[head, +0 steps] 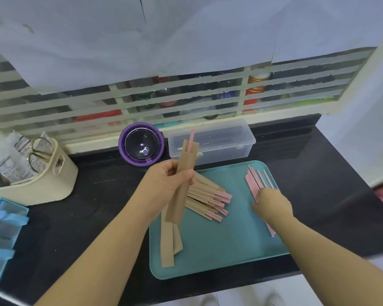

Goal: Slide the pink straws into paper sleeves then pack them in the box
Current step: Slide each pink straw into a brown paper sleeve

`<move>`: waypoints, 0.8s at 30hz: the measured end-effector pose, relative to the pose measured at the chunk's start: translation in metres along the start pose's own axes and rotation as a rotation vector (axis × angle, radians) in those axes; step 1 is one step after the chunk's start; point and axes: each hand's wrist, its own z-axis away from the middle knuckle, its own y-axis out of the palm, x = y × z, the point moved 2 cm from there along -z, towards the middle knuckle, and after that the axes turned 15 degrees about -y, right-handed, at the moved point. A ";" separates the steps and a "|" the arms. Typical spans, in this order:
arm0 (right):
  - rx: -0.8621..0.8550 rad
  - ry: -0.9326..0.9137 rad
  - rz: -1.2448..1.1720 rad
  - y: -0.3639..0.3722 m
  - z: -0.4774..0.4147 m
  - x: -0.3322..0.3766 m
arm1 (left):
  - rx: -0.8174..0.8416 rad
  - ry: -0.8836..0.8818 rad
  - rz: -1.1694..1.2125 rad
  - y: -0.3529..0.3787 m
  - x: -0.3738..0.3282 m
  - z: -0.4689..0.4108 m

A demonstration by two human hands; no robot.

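My left hand (164, 184) grips a brown paper sleeve (182, 180) held upright above the teal tray (219, 250); a pink straw (191, 138) sticks out of its top. My right hand (271, 200) rests palm down on a loose bunch of bare pink straws (255, 180) at the tray's right side; whether it grips one is hidden. A pile of sleeved straws (208, 200) lies in the tray's middle, pink ends pointing right. Empty paper sleeves (169, 241) lie at the tray's left edge. A clear plastic box (210, 141) with its lid shut stands behind the tray.
A purple round timer (142, 144) sits left of the box. A cream basket (31, 177) with scissors and packets stands at the left, blue containers (2, 228) beside it. A window grille runs along the back of the black counter (97, 206).
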 end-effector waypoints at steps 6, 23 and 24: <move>0.022 0.031 -0.048 0.003 -0.003 0.001 | -0.011 -0.003 0.007 -0.004 0.002 -0.001; -0.163 -0.134 -0.860 -0.070 0.005 0.044 | -0.012 -0.032 0.027 -0.010 0.009 -0.003; -0.223 -0.155 -0.984 -0.086 0.008 0.051 | -0.012 -0.025 0.019 -0.010 0.007 -0.002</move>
